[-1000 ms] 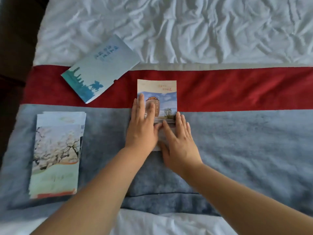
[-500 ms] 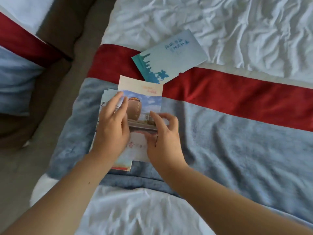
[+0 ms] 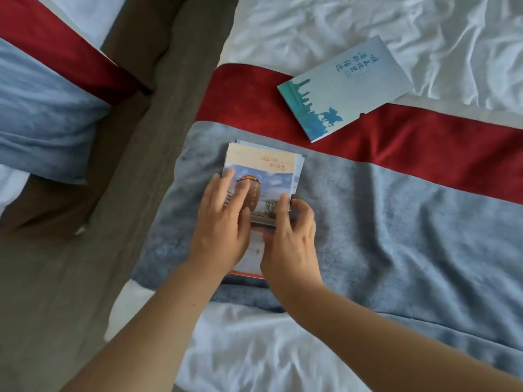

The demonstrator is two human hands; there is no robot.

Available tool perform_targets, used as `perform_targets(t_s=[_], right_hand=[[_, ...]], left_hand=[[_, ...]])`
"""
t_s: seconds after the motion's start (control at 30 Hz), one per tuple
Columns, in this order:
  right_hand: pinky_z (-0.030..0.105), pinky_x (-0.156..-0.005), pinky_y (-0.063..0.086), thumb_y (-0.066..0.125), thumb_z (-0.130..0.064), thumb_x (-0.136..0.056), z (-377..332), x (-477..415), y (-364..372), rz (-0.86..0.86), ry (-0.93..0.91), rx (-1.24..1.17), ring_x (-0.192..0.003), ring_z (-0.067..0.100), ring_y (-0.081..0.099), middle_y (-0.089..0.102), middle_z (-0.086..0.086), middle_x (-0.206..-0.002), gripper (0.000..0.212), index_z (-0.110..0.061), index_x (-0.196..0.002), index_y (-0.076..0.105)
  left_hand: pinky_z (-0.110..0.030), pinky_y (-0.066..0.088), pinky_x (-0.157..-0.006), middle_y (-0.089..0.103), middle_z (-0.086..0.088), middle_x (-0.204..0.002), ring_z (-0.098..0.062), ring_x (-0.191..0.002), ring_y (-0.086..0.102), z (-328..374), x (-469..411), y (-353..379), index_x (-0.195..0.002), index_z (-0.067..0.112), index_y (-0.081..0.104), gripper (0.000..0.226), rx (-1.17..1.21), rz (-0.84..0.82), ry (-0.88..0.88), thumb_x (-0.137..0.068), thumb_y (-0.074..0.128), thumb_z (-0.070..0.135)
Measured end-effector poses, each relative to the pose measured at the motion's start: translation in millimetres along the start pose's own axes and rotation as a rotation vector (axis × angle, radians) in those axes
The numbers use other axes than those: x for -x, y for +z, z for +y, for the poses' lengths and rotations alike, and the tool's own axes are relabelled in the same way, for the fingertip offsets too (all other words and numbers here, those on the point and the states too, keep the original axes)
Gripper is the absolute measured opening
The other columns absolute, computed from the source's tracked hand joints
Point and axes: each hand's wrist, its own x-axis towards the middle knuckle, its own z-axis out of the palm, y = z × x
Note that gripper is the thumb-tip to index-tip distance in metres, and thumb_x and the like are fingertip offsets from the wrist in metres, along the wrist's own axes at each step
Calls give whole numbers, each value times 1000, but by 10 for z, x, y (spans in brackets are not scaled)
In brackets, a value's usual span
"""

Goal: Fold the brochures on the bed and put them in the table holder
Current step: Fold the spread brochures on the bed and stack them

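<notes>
A folded brochure (image 3: 263, 171) with a picture of a brown jar lies on top of a stack of folded brochures (image 3: 298, 162) on the bed's grey-blue runner. My left hand (image 3: 223, 222) rests flat on its left half, fingers spread. My right hand (image 3: 288, 236) pinches the brochure's right edge between thumb and fingers. A pale blue folder (image 3: 345, 86) with a teal skyline lies apart at the upper right, across the red band and white sheet. No table holder is in view.
The bed (image 3: 396, 250) has a white crumpled sheet, a red band and a grey-blue runner. Its left edge is close to the stack. A brown carpeted gap (image 3: 99, 207) separates it from a second bed (image 3: 42, 108) at the left.
Both hands have carried the jar brochure from the middle of the runner leftward onto the stack by the bed's edge. My view has swung left, showing the floor and the other bed.
</notes>
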Motion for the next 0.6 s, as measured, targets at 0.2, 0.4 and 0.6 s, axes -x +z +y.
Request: perform_targets(t_s=[0.2,0.4,0.6], right_hand=[[48,-127,0,37,-26,-103,-6,76,161,-145,-20,168,-153,37,-23,-47,17,-156,84,-7,-158,-24],[48,-125,13,21,-47,-106,120,87,127,-179,-93,294,-156,41,-4,-42,18,-159,75,-12,-162,-14],[53,-105,45,45,-49,-101,177,17,-240,-123,-150,386,-138,42,45,32,22,-163,63,-19,-156,41]], left_hand=[[-48,40,-117,25,-15,-165,-28,-154,23,-46,33,76,-150,6,45,50,141,20,-53,-101,53,3],[-55,42,-114,29,-21,-161,-37,-152,27,-46,32,83,-144,6,53,49,75,9,14,-96,53,-1],[-64,34,-112,42,-20,-154,-44,-146,34,212,-222,16,-136,11,62,44,-75,-11,15,-93,66,11]])
